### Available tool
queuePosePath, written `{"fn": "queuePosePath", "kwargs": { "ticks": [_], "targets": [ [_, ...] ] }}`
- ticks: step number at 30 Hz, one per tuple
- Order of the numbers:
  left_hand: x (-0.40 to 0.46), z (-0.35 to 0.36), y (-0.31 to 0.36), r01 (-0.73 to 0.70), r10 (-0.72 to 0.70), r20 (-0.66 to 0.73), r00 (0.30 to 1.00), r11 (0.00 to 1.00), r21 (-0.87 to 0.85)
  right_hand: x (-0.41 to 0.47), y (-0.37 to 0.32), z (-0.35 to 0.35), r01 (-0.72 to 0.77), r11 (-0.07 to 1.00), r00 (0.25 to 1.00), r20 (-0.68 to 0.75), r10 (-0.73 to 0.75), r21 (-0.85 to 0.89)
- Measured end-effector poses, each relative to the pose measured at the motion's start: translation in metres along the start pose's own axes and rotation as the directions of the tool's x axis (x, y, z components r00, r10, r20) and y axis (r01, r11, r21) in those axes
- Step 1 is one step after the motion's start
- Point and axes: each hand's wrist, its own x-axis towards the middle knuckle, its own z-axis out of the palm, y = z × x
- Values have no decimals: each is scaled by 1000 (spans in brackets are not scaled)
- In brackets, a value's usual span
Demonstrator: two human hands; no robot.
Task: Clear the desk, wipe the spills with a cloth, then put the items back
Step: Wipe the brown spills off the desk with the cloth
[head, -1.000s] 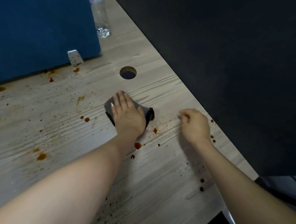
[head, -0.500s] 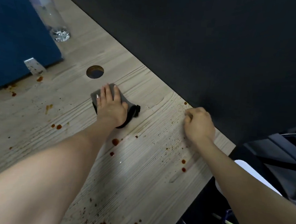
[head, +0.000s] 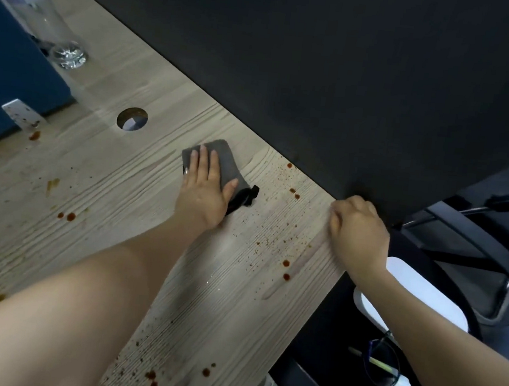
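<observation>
- Many brown spills [head: 286, 262] remain on the desk [head: 221, 298], near the left hand [head: 205, 188].
- Left grip: fingers spread flat, pressing the grey cloth [head: 224, 158].
- Right hand [head: 357, 230] curled, empty.
- Putting back is not started.

Dim, even indoor light; a soft sheen lies on the counter [head: 226, 283]. Wide-angle bending stretches the edges, with slight overall blur.

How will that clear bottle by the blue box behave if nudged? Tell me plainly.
The bottle looks tall and narrow on a small base, so it would probably tip rather than slide. It appears see-through with no liquid visible, so it is likely light and easily knocked. Once down, its round body would likely roll on the desk.
</observation>
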Motion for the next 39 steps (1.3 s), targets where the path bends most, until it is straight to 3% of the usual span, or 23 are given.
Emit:
{"fn": "queuePosePath", "kwargs": {
  "ticks": [5,8,13,18,21,23,27,32,39],
  "targets": [
    [14,2,19,85,-86,48,995,996,20,-22,28,3,-183,983,983,27,183,-9],
    [39,-4,31,73,-76,75,994,996,41,-23,27,5,-205,979,978,44,205,-3],
    [69,-6,55,108,-108,85,991,994,-2,-29,36,9,-280,943,959,-2,285,178],
    [62,0,64,94,-95,88,992,995,18,-20,37,2,-498,774,859,98,503,390],
    [57,4,69,60,-62,112,992,998,27,-5,46,4,-704,533,694,292,659,470],
    [59,2,67,37,-46,127,991,997,70,6,56,5,-765,438,629,402,665,473],
    [80,-7,64,137,-150,123,981,985,104,13,62,2,-785,479,620,497,607,394],
    [68,1,83,180,-179,93,979,984,2,13,59,0,-784,361,611,527,590,505],
    [51,14,99,101,-109,151,982,993,56,10,55,-1,-746,450,663,487,568,491]
  ]
}}
